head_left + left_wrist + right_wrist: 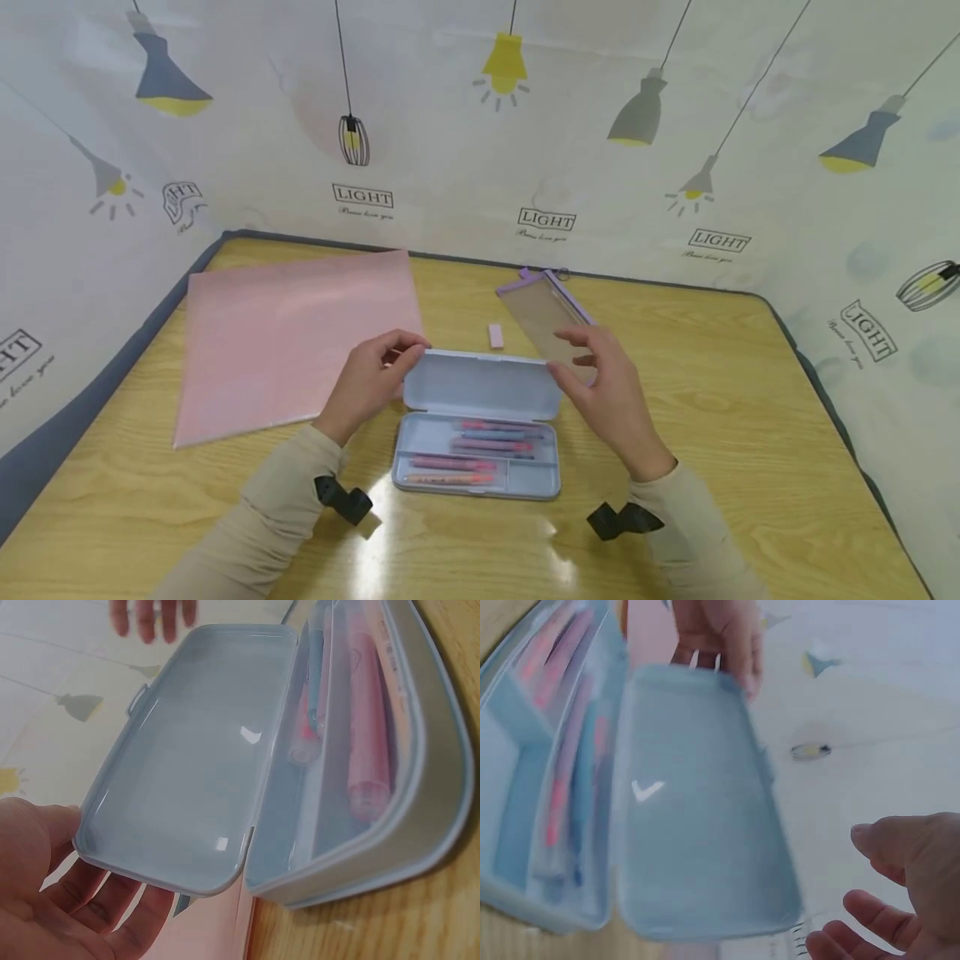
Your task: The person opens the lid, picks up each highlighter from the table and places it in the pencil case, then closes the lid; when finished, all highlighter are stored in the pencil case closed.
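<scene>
A light blue pencil case (534, 479) stands open in front of me, its lid (480, 385) tilted up on the far side. Several pens (491, 446), mostly pink, lie in its compartments. At the lid's upper left corner my left hand (372, 377) pinches the edge; in the left wrist view its thumb is on the rim and the fingers (112, 907) pass behind. My right hand (606, 387) hovers by the lid's other upper corner, thumb and fingers spread. The right wrist view shows this hand (911, 889) apart from the lid with nothing in its grasp.
A large pink sheet or folder (292, 342) lies at the left. Behind the case is a small pale pink eraser-like block (496, 336). A see-through pouch with purple edging (536, 308) lies beyond my right hand. A lamp-patterned curtain (450, 150) borders the table.
</scene>
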